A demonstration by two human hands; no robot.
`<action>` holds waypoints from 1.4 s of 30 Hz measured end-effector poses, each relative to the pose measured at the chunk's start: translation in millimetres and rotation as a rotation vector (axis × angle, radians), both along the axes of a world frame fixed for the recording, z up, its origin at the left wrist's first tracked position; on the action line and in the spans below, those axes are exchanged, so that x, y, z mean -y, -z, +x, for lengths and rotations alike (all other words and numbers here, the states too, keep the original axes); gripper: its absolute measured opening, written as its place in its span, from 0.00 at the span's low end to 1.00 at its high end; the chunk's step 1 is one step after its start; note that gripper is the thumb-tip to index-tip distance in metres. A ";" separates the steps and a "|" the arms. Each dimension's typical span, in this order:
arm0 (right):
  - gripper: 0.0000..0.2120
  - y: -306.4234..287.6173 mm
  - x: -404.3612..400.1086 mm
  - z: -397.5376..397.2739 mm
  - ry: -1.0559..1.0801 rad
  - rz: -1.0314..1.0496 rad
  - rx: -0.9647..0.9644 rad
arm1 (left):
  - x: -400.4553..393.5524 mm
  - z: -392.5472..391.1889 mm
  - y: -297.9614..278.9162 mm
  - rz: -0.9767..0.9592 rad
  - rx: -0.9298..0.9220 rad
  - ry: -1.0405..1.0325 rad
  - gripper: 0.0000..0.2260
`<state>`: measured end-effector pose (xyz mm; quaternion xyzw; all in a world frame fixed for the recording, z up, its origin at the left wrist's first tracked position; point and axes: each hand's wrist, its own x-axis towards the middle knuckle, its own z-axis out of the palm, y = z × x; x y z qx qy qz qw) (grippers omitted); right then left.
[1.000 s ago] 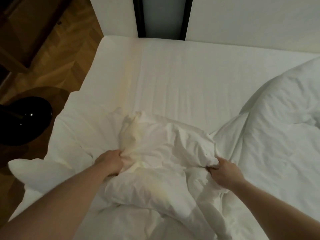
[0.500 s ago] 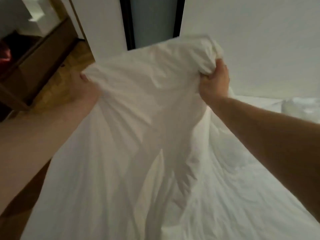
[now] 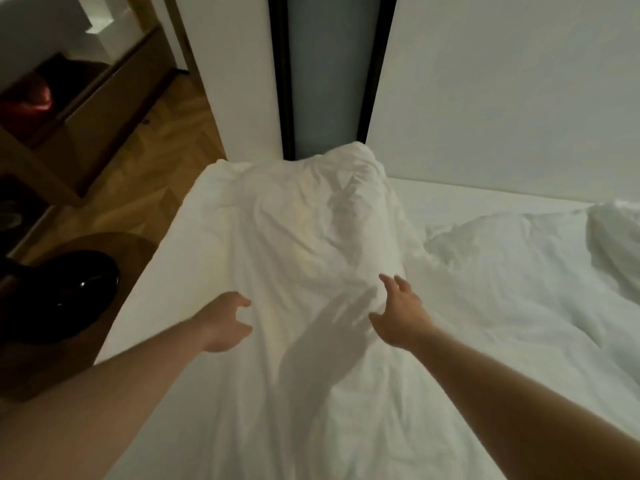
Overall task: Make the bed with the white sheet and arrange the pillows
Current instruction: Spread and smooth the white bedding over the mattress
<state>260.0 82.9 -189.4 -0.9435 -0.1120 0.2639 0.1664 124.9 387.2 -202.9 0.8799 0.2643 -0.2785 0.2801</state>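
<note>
Both hands, left point(image 3: 223, 323) and right point(image 3: 398, 311), hang spread above the sheet point(image 3: 304, 244); next, they should smooth it flat toward the wall point(image 3: 502, 81).

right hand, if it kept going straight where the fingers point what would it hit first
Probably the white sheet, bunched up just ahead of the open right hand; depth is unclear, so it may already be brushing it.

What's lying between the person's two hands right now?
In the head view, only the rumpled white sheet lies between the left hand and right hand; neither holds it.
</note>
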 end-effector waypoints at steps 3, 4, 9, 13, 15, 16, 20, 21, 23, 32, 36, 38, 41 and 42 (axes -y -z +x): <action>0.40 36.1 18.2 -62.6 -0.062 -0.063 -0.129 | -15.1 -88.8 43.2 0.047 -0.083 -0.100 0.29; 0.39 46.2 22.0 -80.9 -0.096 -0.088 -0.159 | -24.9 -115.4 53.7 0.090 -0.104 -0.130 0.29; 0.39 93.3 32.1 -153.0 -0.108 -0.135 -0.289 | -60.8 -216.6 90.6 0.199 -0.278 -0.226 0.35; 0.40 131.8 40.6 -201.6 -0.153 -0.199 -0.370 | -39.0 -265.2 114.1 0.065 -0.384 -0.253 0.41; 0.40 145.6 47.5 -224.0 -0.167 -0.252 -0.408 | -15.4 -279.9 128.8 -0.033 -0.430 -0.234 0.44; 0.39 150.6 52.2 -233.5 -0.168 -0.273 -0.428 | -1.7 -283.9 135.4 -0.075 -0.468 -0.206 0.45; 0.39 155.7 76.6 -256.1 -0.144 -0.312 -0.497 | 46.7 -292.0 168.8 -0.097 -0.538 -0.081 0.53; 0.39 153.5 83.1 -256.0 -0.132 -0.306 -0.490 | 57.6 -288.7 174.4 -0.077 -0.530 -0.067 0.52; 0.38 145.1 97.0 -249.9 -0.096 -0.279 -0.471 | 80.9 -265.2 162.8 -0.035 -0.495 -0.009 0.47; 0.36 80.4 223.5 -185.5 0.217 -0.144 -0.359 | 218.4 -123.0 88.0 -0.022 -0.168 0.220 0.30; 0.36 56.8 310.2 -163.6 0.275 -0.084 -0.302 | 310.3 -75.8 55.2 -0.027 -0.082 0.283 0.30; 0.37 48.0 358.1 -153.2 0.280 -0.046 -0.278 | 356.9 -57.5 42.9 -0.015 -0.045 0.304 0.30; 0.37 32.5 436.5 -141.2 0.307 -0.016 -0.244 | 429.3 -30.7 27.5 0.001 -0.009 0.323 0.30; 0.37 26.7 463.0 -138.5 0.324 -0.006 -0.234 | 453.6 -22.8 22.5 0.003 -0.001 0.321 0.30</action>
